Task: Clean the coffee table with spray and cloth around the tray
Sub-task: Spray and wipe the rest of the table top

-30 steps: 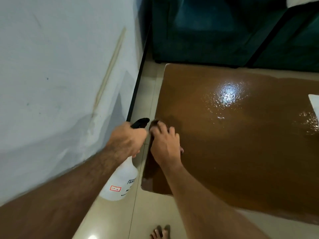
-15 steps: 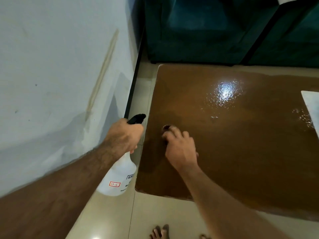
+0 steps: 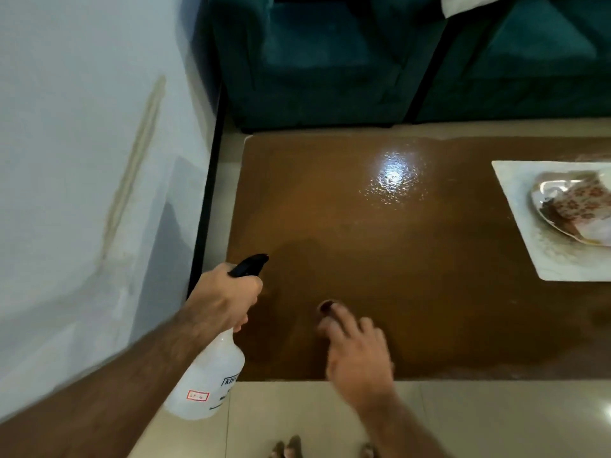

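The brown coffee table [image 3: 413,259] is glossy, with a wet shine at its far middle. My left hand [image 3: 224,299] grips the neck of a white spray bottle [image 3: 211,381] with a black nozzle, held at the table's left edge. My right hand [image 3: 358,355] lies with fingers stretched out near the front edge. It presses on a dark brown cloth [image 3: 325,306], of which only a small bit shows past the fingertips. The white tray [image 3: 529,233] sits at the right, apart from both hands.
A shiny dish with a patterned item [image 3: 582,206] lies on the tray. A teal sofa [image 3: 330,61] stands behind the table. A pale wall [image 3: 82,160] runs along the left with a narrow floor gap. My bare feet [image 3: 287,449] stand on the tiled floor.
My right hand has slid with the cloth from the table's left edge rightwards along the front. The view has shifted right and brought the tray in. The left hand keeps hold of the bottle.
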